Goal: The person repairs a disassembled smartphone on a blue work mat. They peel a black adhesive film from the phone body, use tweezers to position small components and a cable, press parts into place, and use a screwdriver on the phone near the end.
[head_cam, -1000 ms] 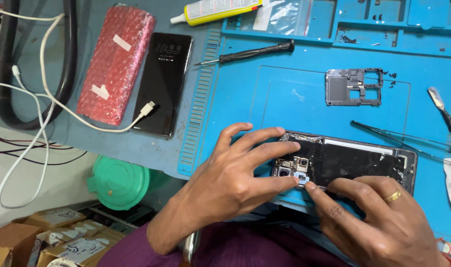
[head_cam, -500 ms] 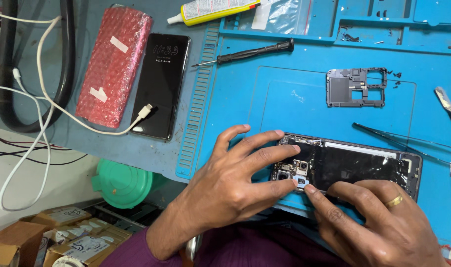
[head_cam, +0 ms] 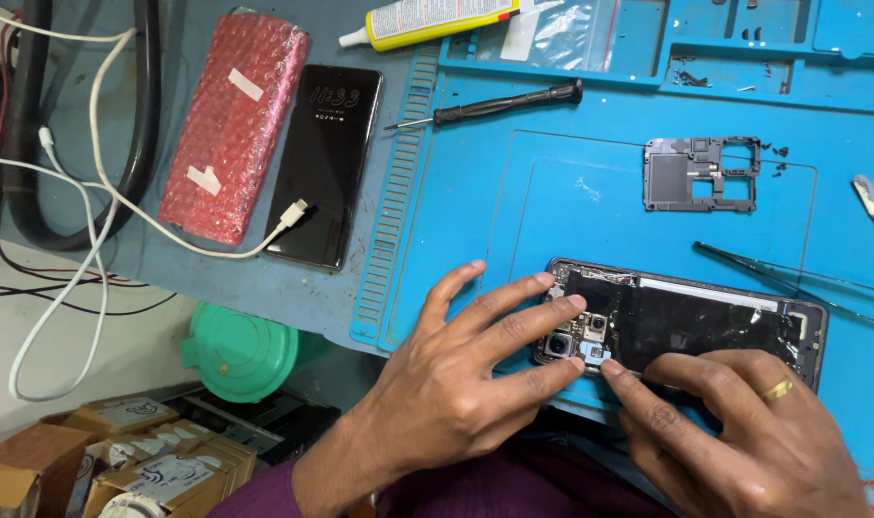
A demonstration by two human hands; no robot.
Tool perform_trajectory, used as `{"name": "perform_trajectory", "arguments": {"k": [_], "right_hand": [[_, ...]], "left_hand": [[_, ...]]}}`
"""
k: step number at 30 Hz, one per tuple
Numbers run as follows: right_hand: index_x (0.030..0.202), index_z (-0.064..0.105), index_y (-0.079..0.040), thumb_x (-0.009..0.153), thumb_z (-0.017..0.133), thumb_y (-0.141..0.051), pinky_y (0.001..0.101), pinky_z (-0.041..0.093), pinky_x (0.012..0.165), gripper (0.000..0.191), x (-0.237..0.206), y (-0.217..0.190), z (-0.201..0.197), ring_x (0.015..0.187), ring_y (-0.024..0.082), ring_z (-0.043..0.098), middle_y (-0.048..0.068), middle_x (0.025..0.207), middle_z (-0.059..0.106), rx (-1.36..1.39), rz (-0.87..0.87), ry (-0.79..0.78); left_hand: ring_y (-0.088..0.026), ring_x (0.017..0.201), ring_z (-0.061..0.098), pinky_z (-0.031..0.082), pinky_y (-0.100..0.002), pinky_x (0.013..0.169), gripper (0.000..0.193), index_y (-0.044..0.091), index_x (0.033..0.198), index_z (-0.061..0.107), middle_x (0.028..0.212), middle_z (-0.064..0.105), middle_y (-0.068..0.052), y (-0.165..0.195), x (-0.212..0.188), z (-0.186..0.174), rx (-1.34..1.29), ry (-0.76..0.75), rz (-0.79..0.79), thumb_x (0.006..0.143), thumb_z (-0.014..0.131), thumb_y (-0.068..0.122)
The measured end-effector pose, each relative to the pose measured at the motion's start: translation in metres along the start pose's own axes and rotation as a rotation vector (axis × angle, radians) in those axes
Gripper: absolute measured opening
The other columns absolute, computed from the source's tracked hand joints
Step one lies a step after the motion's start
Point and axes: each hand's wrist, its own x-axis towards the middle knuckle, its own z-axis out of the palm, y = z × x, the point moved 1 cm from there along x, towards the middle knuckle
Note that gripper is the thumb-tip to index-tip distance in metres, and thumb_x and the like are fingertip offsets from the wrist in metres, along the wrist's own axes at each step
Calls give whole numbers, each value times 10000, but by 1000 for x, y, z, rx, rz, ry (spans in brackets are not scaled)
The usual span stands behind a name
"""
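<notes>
Two hands on the opened smartphone (head_cam: 681, 321), which lies at the blue repair mat's (head_cam: 475, 211) 5 o'clock edge. Left hand (head_cam: 456, 384) spreads flat, fingers pinning the camera end; right hand (head_cam: 734, 432) presses one fingertip beside the camera modules (head_cam: 576, 338), gripping nothing. Too much push could probably crack a lens or tear a flex. Loose screws (head_cam: 774, 150) at 1 o'clock, by the metal shield plate (head_cam: 700, 175), might scatter.

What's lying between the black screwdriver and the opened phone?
In the head view, only bare blue mat lies between the screwdriver and the opened phone.
</notes>
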Motion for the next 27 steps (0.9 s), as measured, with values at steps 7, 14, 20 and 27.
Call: {"name": "perform_trajectory", "arguments": {"k": [7, 14, 20, 27], "right_hand": [[1182, 774, -194, 670, 849, -175, 386, 551, 761, 518, 3, -3, -1, 829, 222, 623, 36, 989, 663, -7, 67, -20], [1153, 775, -199, 656, 838, -148, 382, 548, 759, 504, 7, -4, -4, 822, 205, 627, 22, 987, 667, -7, 85, -19], [1180, 774, -200, 673, 833, -153, 390, 543, 769, 512, 9, -5, -4, 817, 215, 611, 20, 999, 665, -29, 57, -19], [1162, 777, -202, 651, 834, -162, 391, 552, 773, 516, 8, -7, -3, 817, 219, 619, 26, 990, 667, -66, 72, -35]], "left_hand": [[-267, 1465, 515, 311, -628, 1241, 355, 192, 1210, 738, 1516, 576, -57, 0, -2, 2, -28, 10, -28, 862, 810, 177], [-271, 1462, 510, 293, -636, 1250, 403, 186, 1229, 730, 1523, 568, -60, -1, -1, 1, -45, 2, -31, 834, 812, 181], [-276, 1463, 507, 276, -642, 1261, 398, 187, 1233, 733, 1521, 567, -63, 0, -1, 2, -36, 9, -26, 841, 803, 193], [-277, 1455, 512, 276, -643, 1254, 400, 194, 1239, 736, 1523, 567, -62, 0, -1, 5, -22, 24, -25, 845, 804, 208]]}}
